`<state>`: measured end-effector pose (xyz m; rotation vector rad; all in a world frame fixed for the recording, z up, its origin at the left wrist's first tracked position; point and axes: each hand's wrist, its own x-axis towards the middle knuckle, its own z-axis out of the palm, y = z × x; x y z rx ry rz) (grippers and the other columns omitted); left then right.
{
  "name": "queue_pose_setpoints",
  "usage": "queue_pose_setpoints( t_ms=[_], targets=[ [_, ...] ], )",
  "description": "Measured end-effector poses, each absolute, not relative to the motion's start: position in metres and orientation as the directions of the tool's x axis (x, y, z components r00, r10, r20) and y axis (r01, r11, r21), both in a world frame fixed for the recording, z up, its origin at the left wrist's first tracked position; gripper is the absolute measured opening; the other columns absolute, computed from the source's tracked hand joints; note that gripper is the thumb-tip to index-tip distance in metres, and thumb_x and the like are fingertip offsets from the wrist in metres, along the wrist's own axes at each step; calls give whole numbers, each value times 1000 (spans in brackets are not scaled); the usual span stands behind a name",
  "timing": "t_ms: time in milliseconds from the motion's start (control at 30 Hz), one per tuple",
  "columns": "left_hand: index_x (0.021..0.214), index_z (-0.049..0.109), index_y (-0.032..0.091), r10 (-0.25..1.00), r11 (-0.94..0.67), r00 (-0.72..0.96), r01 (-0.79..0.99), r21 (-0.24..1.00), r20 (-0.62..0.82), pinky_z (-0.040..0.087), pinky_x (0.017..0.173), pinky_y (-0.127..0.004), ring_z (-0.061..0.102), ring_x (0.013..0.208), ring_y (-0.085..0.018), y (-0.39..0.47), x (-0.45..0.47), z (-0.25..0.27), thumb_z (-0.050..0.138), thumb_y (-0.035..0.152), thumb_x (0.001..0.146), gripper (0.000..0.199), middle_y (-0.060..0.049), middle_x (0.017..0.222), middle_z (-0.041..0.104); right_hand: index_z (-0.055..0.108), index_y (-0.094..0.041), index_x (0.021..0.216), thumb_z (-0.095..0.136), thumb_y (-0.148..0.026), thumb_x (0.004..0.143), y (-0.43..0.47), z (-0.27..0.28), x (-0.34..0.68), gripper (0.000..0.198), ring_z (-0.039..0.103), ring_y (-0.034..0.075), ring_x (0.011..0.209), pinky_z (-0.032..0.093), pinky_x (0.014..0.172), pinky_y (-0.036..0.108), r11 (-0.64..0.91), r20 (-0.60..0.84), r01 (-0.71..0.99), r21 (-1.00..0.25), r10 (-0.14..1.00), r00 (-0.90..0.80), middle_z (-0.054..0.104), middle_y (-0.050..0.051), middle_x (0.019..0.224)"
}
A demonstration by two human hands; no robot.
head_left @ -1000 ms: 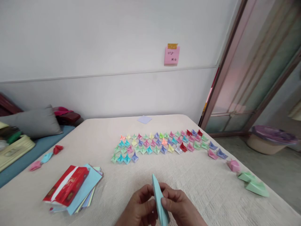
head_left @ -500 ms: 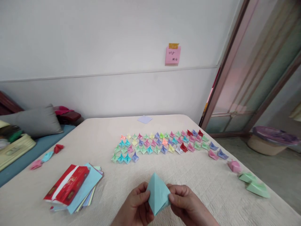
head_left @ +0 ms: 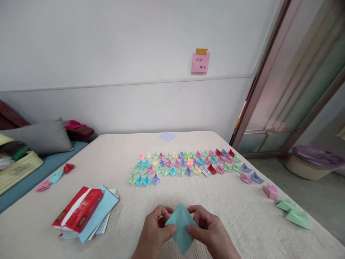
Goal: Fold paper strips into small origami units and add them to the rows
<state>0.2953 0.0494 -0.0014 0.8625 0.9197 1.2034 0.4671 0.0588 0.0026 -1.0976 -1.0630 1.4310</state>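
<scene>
Between my two hands is a light teal sheet of origami paper [head_left: 182,219], folded into a diamond with one corner pointing away and one toward me. My left hand [head_left: 156,230] pinches its left side, thumb flat on the front and fingers behind. On the other side my right hand [head_left: 208,228] grips the paper the same way, its thumb pressed near the middle. Fingertips behind the paper are partly hidden. Beyond the hands, rows of small folded paper pieces [head_left: 172,171] in many colours stand on the table [head_left: 113,151].
A red packet [head_left: 79,208] lies on a stack of coloured paper [head_left: 104,207] at left. Folded pieces, including a red one [head_left: 69,168] and a green one [head_left: 298,217], rest near the table's sides. A lilac sheet [head_left: 167,136] lies near the wall, below a pink note [head_left: 200,62].
The teal paper has turned to face me more squarely as a flat diamond. Both thumbs have moved inward onto its front. The view has shifted slightly.
</scene>
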Motion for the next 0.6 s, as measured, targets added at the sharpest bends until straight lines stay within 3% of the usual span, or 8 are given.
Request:
queue_pose_setpoints(
  t_ms=[67,200,267,333,400,533,600],
  targets=[
    [70,54,17,992,120,85,-339,933,-97,41,56,-22,55,63,-12,50,297,-5,76,13,54,27,-2,90,61,45,-19,56,70,-14,51,58,-2,466,26,50,12,59,34,51,25,-114,-106,-225,-968,993,-47,62,3,95],
    [98,61,17,965,221,197,-258,940,-173,38,52,-21,52,60,-12,48,300,2,73,15,53,47,-1,82,62,56,-21,82,63,-12,56,56,1,465,29,47,12,52,30,49,22,-113,-89,-285,-952,991,-96,56,-5,62],
    [89,66,13,938,270,265,-158,950,-223,35,49,-21,48,57,-12,46,301,9,71,20,58,32,0,68,58,57,-19,86,63,-12,57,55,5,464,31,44,11,50,29,48,22,-111,-78,-267,-957,988,-131,49,-8,53],
    [72,65,11,932,263,273,-62,963,-237,33,48,-22,43,52,-11,44,302,13,68,25,64,16,2,56,51,56,-19,83,60,-9,55,54,7,463,30,46,11,53,31,48,22,-105,-71,-253,-962,987,-143,54,-6,59],
    [63,61,13,943,223,257,-24,975,-209,32,49,-22,40,50,-11,43,303,16,66,26,66,15,4,52,46,57,-20,84,58,-7,52,53,9,462,34,49,12,56,32,50,23,-105,-74,-206,-973,985,-154,56,-5,64],
    [64,59,14,951,189,241,50,981,-196,30,44,-21,38,44,-9,42,303,15,66,27,67,15,6,48,43,60,-20,86,59,-9,56,50,11,462,31,44,11,51,30,49,23,-162,-140,-77,-984,960,-241,52,-8,55],
    [76,62,13,958,182,218,35,983,-185,29,39,-19,37,40,-8,42,303,14,67,31,67,20,6,50,47,60,-19,84,60,-12,58,50,11,463,28,46,12,54,32,50,24,-187,-156,-97,-978,953,-261,55,-6,59]
  ],
)
